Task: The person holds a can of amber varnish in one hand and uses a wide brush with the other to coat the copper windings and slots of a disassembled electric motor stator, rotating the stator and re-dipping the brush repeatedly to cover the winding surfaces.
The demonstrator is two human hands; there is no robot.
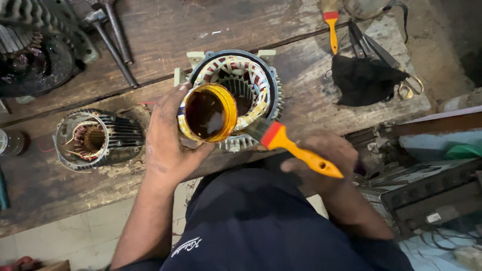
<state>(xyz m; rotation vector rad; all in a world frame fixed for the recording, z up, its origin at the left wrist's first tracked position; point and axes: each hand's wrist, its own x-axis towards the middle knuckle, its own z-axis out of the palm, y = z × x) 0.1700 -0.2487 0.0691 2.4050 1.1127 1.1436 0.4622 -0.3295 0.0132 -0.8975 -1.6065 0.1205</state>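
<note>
Left hand (168,145) is wrapped round a small yellow-rimmed open jar (207,113) full of dark brown liquid, tipped toward the camera, so it could easily slop over the rim. It sits right over the round motor stator with red-and-white taped windings (236,83) on the worn wooden counter (165,35). Right hand (326,155) grips an orange-handled flat paintbrush (293,148), bristles beside the jar; drips could land on the dark trousers (261,221) below.

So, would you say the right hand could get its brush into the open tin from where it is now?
Probably yes. The right hand holds the orange-handled brush with its bristles just beside the tin, which the left hand holds open-topped over the motor stator; nothing lies between them.
</note>
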